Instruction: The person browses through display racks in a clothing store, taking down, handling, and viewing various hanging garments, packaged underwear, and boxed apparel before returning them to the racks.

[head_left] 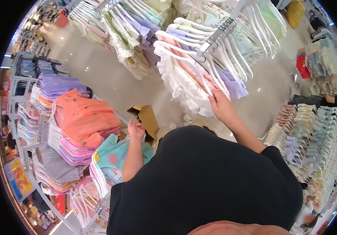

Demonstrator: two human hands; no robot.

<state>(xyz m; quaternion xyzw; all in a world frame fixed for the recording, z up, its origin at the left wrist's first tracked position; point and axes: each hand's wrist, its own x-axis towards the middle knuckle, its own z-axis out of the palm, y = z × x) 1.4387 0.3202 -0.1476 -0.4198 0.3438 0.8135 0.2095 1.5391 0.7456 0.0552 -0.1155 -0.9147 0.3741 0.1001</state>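
My right hand [221, 105] grips the lower end of a white hanger [194, 67] at the front of a metal rail. A white ruffled garment [180, 87] hangs from that hanger. Just behind it is a pink garment [184, 56], then a lavender one [237, 87]. My left hand [137, 130] is raised beside an open cardboard box [148, 119], its fingers loosely curled and apart, with nothing visible in them. Left of that hand lie a teal printed garment [111, 152] and an orange top [86, 117] on hangers.
A metal rail [217, 39] with coiled spacers juts towards me. Another rail of pale clothes [125, 43] stands beyond. On my left is a rack with a yellow price sign [19, 177]. Densely hung clothes [309, 137] line my right. Shiny floor [80, 58] runs between racks.
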